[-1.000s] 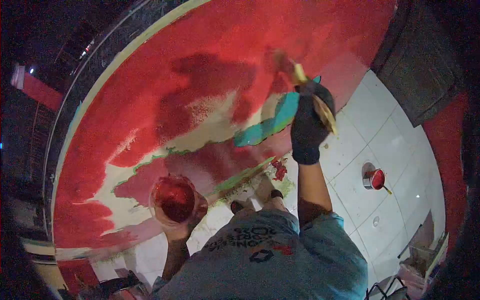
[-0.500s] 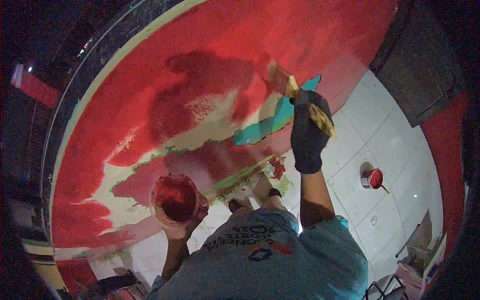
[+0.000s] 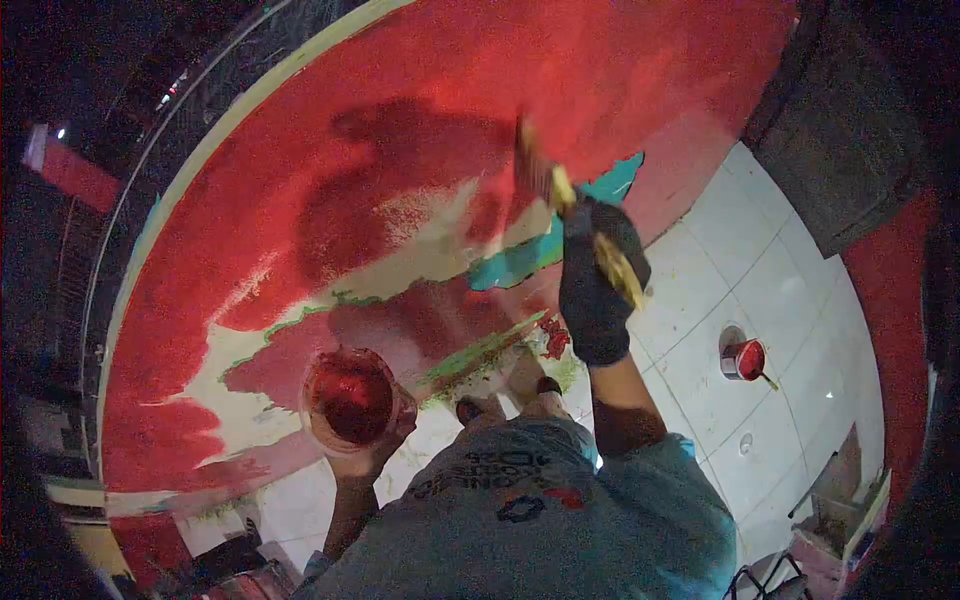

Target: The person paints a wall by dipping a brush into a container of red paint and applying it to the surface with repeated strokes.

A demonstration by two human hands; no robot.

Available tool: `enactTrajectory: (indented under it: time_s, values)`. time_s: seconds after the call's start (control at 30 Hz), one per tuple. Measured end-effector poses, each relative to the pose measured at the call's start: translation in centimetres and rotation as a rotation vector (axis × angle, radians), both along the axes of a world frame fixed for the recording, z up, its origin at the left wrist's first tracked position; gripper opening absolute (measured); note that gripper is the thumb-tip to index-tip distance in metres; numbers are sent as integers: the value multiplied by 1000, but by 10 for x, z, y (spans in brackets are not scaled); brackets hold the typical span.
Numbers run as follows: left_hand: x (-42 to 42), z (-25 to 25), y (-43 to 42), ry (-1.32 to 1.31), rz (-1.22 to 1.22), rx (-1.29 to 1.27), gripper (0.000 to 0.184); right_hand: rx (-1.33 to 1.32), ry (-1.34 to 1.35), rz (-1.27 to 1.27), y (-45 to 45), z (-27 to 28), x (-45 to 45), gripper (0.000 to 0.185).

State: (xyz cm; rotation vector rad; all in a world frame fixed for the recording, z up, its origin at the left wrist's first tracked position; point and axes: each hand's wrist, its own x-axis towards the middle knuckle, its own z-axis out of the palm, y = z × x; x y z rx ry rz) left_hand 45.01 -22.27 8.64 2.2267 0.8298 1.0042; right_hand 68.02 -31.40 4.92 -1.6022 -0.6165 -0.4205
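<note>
A dim place of unclear kind was being painted: patchy red wall [image 3: 640, 70], white-tiled floor [image 3: 700, 330], open paint can [image 3: 743, 362].

Two hands: the left hand [image 3: 366, 460] at lower left and a gloved right hand [image 3: 603, 275] right of centre. Two containers of red paint: one tub [image 3: 317, 378] at lower left, one small tin [image 3: 733, 366] at right. One paintbrush [image 3: 562, 189] right of centre, plus one thin handle [image 3: 769, 380] jutting from the tin. Two shoes [image 3: 467, 409], low in the middle. One shirt [image 3: 490, 540], bottom centre. One large, mostly red painted surface [image 3: 620, 80] across the upper middle.
</note>
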Motion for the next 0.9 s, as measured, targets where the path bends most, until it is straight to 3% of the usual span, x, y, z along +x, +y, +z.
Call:
enactTrajectory:
  time_s: [0.1,0.13,0.2,0.27,0.3,0.37,0.4,0.43,0.5,0.57,0.6,0.73,0.77,0.8,0.9]
  values:
    - [-1,-5,-1,-43,97,-219,80,-21,143,6,-5,25,-22,8]
    - [-4,-6,-2,-49,129,-297,84,50,-30,134,-5,12,-13,18]
    - [-5,-5,-5,-51,155,-377,87,44,39,172,-4,-3,-10,16]
    - [-2,3,-4,138,51,74,69,52,152,247,-1,-12,-7,15]
    - [-1,3,-2,133,49,81,69,59,206,287,2,-15,-4,15]
    - [-5,-1,-3,-119,-67,-414,71,55,324,380,8,-2,-4,16]
    - [-8,-3,-3,-117,-60,-418,71,338,212,360,10,17,-12,14]
    - [-11,-5,-1,-75,-44,-429,70,53,-216,117,13,13,-12,13]
    - [-13,-10,7,1,-19,-443,70,-146,-141,254,0,8,-11,12]
    - [-16,-14,9,86,10,-466,69,-245,4,-54,-2,23,-8,19]
    - [-17,-14,6,90,11,-472,69,-6,-192,-116,-1,13,-2,20]
    - [-7,-6,-1,-95,-9,-376,70,169,-107,-116,8,13,5,16]
    - [-7,-6,-1,-139,-7,-352,70,-20,-12,149,-2,11,-3,30]
    - [-10,-7,-1,-137,0,-354,70,-22,-8,156,-4,6,-10,30]
    - [-16,-14,11,-51,-61,-274,74,-408,3,557,-5,-11,-22,39]
